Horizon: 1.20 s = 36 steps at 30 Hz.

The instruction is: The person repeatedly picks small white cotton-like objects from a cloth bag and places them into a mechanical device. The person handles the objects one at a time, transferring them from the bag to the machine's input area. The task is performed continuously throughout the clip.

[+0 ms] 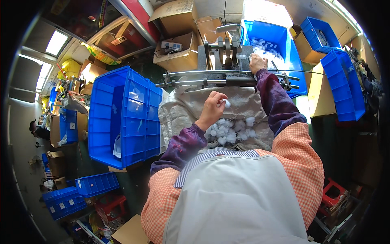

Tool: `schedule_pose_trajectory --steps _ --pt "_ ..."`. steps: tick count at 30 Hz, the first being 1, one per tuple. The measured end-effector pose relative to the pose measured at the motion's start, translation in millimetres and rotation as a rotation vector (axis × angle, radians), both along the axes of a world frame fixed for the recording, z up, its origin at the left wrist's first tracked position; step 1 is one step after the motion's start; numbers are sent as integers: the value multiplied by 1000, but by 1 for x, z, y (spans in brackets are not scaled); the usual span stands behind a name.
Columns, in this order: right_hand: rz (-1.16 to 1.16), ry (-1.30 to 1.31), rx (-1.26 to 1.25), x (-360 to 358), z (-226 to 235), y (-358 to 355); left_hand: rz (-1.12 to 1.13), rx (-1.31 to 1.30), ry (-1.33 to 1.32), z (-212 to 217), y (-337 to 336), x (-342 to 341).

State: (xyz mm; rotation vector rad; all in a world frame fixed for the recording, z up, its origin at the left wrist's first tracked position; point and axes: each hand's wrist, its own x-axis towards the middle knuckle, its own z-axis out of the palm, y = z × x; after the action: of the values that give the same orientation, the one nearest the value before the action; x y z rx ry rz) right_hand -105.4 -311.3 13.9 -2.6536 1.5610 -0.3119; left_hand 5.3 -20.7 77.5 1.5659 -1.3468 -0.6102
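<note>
Head view: The left hand (212, 108) is above the cloth (174, 106), its thumb and fingers pinching 1 white part (227, 103). This part is raised between the machine (226, 55) and the pile (230, 137) of similar white pieces on the cloth. The right hand (257, 63) is at the right side of the machine, just beside the blue bin (299, 61). Its fingers are bent; whether they grip anything cannot be told. The bin contains many loose white pieces (266, 48). 2 metal rails (191, 82) run across the front of the machine, at the far edge of the cloth. A large blue crate (140, 118) stands left of the cloth. An open carton (178, 53) is located left of the machine.
</note>
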Motion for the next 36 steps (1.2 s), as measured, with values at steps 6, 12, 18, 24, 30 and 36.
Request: schedule_pose_trajectory --steps 6,12,18,24,30,36 --pt "-174 124 -69 -23 55 -15 -19 -65 0 7 -6 -9" --pt "309 -342 179 -46 69 51 13 -115 -23 17 -14 -15" --pt "835 -462 960 -33 73 120 130 -162 52 17 -18 -14" --pt "274 -277 -75 1 31 46 -31 454 -585 -32 23 3" --pt "161 -51 -151 23 16 24 -145 545 -855 -76 53 -3" --pt "223 -130 -110 25 11 19 -32 373 -801 -71 42 7"
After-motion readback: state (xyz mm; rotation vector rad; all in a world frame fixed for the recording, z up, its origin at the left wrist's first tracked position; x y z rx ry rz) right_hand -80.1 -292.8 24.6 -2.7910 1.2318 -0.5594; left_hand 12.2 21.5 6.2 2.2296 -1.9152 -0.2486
